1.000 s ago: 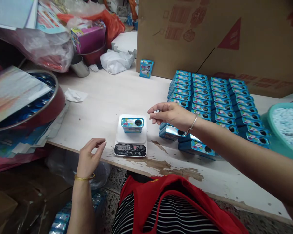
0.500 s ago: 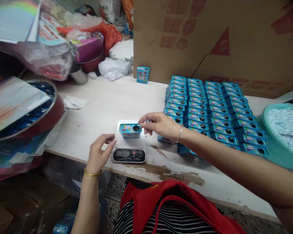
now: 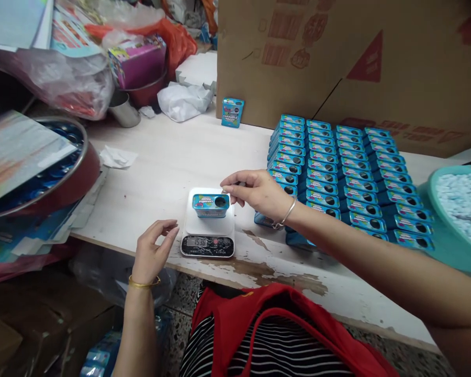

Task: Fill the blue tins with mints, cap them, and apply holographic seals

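The blue tin (image 3: 211,204) lies lengthwise on the scale (image 3: 208,224) near the table's front edge (image 3: 282,272) — the right hand (image 3: 255,192), fingertips pinched together on something small, hovers just right of its round hole; the left hand (image 3: 154,250) waits loosely curled, holding nothing.

Worn whitish wooden table (image 3: 172,157), paint peeling at near edge. Sitting on it: small digital scale (image 3: 208,225) near-centre, rows of blue tins (image 3: 345,173) packing the right, teal basin (image 3: 455,220) far right, cardboard box (image 3: 337,63) along far side, w/ crumpled paper (image 3: 118,156) lying left.
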`<action>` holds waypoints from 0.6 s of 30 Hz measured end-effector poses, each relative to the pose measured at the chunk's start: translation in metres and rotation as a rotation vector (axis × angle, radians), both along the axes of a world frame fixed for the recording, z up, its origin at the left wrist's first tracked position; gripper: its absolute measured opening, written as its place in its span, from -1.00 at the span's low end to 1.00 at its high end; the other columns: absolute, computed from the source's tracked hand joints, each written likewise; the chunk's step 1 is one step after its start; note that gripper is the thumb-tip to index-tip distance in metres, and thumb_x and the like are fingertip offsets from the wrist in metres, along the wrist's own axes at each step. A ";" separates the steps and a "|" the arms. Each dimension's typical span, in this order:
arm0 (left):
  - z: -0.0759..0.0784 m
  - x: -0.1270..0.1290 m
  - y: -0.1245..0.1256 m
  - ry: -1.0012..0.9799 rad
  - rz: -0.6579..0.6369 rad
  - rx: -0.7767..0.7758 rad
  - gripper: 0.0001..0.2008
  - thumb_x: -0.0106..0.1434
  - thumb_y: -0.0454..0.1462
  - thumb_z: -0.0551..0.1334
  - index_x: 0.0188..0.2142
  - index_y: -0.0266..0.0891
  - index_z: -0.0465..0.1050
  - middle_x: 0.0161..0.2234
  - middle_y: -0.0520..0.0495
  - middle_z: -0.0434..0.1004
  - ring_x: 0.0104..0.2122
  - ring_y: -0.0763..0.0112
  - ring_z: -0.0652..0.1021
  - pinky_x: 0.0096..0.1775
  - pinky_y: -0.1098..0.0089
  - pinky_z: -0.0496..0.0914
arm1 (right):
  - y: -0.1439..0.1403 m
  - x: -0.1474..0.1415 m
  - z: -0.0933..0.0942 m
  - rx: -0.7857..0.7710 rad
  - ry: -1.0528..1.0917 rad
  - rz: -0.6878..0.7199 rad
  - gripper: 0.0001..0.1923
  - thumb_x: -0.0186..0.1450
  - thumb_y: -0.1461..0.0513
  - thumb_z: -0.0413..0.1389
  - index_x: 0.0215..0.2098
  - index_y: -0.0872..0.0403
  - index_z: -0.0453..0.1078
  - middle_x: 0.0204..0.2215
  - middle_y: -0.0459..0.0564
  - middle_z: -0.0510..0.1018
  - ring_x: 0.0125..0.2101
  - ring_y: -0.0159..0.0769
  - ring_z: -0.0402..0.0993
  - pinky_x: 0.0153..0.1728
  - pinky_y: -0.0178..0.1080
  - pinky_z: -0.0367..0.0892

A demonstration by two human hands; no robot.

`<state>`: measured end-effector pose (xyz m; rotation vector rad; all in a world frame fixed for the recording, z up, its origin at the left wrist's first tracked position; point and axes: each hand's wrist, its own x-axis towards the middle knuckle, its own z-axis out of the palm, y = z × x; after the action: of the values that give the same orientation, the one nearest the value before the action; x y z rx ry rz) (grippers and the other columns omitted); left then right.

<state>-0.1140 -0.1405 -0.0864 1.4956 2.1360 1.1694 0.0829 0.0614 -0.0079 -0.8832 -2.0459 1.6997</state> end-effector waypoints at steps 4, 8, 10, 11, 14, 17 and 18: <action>-0.001 -0.005 -0.002 -0.006 0.025 0.002 -0.79 0.27 -0.15 0.21 -0.20 -0.23 0.49 -0.28 -0.03 0.55 -0.31 0.43 0.51 -0.20 0.39 0.41 | 0.000 0.005 0.002 0.012 -0.008 0.003 -0.83 0.25 0.22 0.17 -0.29 0.20 0.51 -0.61 -0.11 0.48 -0.61 -0.50 0.31 -0.56 -0.38 0.25; -0.001 -0.006 -0.002 0.000 0.036 0.000 -0.79 0.27 -0.15 0.22 -0.20 -0.22 0.49 -0.28 -0.04 0.55 -0.29 0.42 0.51 -0.19 0.39 0.40 | -0.005 -0.003 0.005 0.179 -0.080 0.055 -0.86 0.27 0.31 0.11 -0.29 0.18 0.53 -0.58 -0.10 0.50 -0.56 -0.48 0.37 -0.48 -0.36 0.29; -0.001 -0.006 -0.003 0.000 0.035 -0.001 -0.79 0.27 -0.15 0.22 -0.20 -0.22 0.49 -0.27 -0.04 0.55 -0.29 0.42 0.51 -0.19 0.38 0.41 | -0.009 -0.007 0.006 0.290 -0.107 0.088 -0.83 0.28 0.35 0.08 -0.30 0.17 0.54 -0.52 -0.08 0.53 -0.49 -0.46 0.41 -0.39 -0.34 0.32; -0.001 -0.006 -0.004 -0.001 0.035 -0.001 -0.79 0.27 -0.15 0.22 -0.20 -0.22 0.49 -0.27 -0.04 0.55 -0.29 0.42 0.51 -0.19 0.38 0.41 | -0.010 -0.009 0.007 0.342 -0.116 0.103 -0.82 0.29 0.36 0.07 -0.31 0.17 0.54 -0.48 -0.06 0.55 -0.46 -0.45 0.43 -0.35 -0.32 0.33; -0.002 -0.005 -0.006 0.002 0.040 -0.010 -0.77 0.27 -0.13 0.21 -0.19 -0.22 0.49 -0.27 -0.04 0.55 -0.29 0.41 0.52 -0.19 0.37 0.41 | -0.012 -0.010 0.009 0.460 -0.137 0.146 -0.80 0.31 0.36 0.06 -0.30 0.15 0.55 -0.41 -0.03 0.56 -0.39 -0.42 0.45 -0.26 -0.29 0.32; -0.004 -0.005 -0.006 0.003 0.043 -0.020 -0.77 0.27 -0.13 0.21 -0.20 -0.21 0.49 -0.27 -0.04 0.55 -0.29 0.40 0.52 -0.19 0.37 0.41 | -0.012 -0.009 0.009 0.550 -0.161 0.172 -0.79 0.32 0.35 0.05 -0.30 0.14 0.55 -0.39 -0.02 0.56 -0.34 -0.39 0.44 -0.23 -0.28 0.30; -0.004 -0.005 -0.006 0.002 0.044 -0.023 -0.77 0.27 -0.13 0.21 -0.20 -0.21 0.49 -0.27 -0.04 0.55 -0.29 0.41 0.52 -0.19 0.37 0.41 | -0.012 -0.009 0.009 0.574 -0.167 0.177 -0.79 0.33 0.34 0.05 -0.31 0.14 0.55 -0.38 -0.01 0.56 -0.34 -0.38 0.43 -0.23 -0.28 0.29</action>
<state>-0.1193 -0.1464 -0.0903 1.4479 2.1869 1.1549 0.0742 0.0496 0.0013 -0.6786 -2.5888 1.0268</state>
